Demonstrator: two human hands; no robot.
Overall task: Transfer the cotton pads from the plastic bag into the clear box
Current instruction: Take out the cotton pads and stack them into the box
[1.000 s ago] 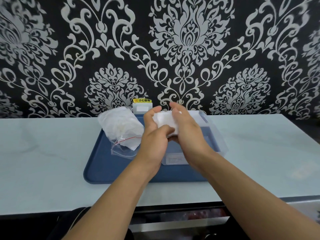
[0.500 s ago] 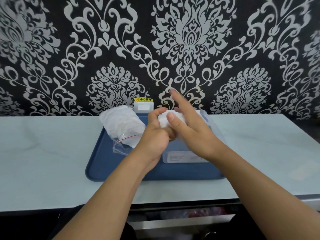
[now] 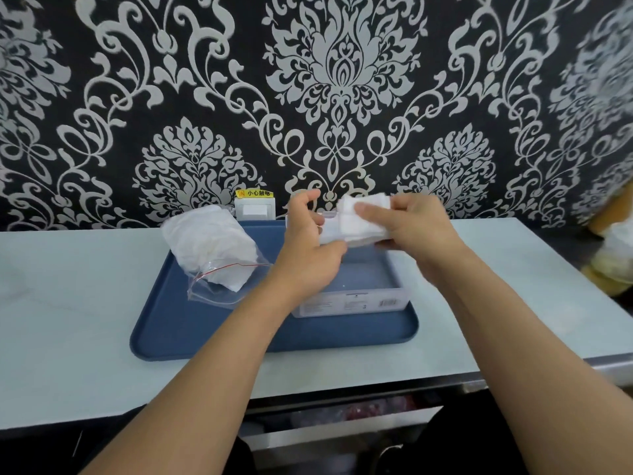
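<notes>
Both of your hands hold one stack of white cotton pads (image 3: 356,222) above the clear box (image 3: 352,296). Your right hand (image 3: 416,231) grips the stack from its 3 o'clock end, thumb laid across the top and fingers curled underneath. Your left hand (image 3: 308,248) holds the 9 o'clock end, thumb pressed under the lower edge of the stack, while its index finger is raised and loosely bent, clear of the pads. The stack lies roughly level, its long side running from 9 to 3 o'clock.

Directly below the hands, the clear box sits on the blue tray (image 3: 191,334), toward the tray's 3 o'clock half. A printed label shows on the near wall of the box. Whether any pads already lie inside cannot be told, since the hands cover much of the opening.

At about 10 o'clock on the tray lies the plastic bag (image 3: 212,252), on its side, with more white pads bunched inside it. Its mouth, marked by a red zip line, points toward 5 o'clock, and the clear flap rests on the tray floor. The bag and the box are apart.

The tray rests on a pale countertop (image 3: 68,303). At 12 o'clock, just behind the tray, a small white wall socket (image 3: 255,209) with a yellow warning sticker stands against black wallpaper (image 3: 342,80) with a pale floral pattern.
</notes>
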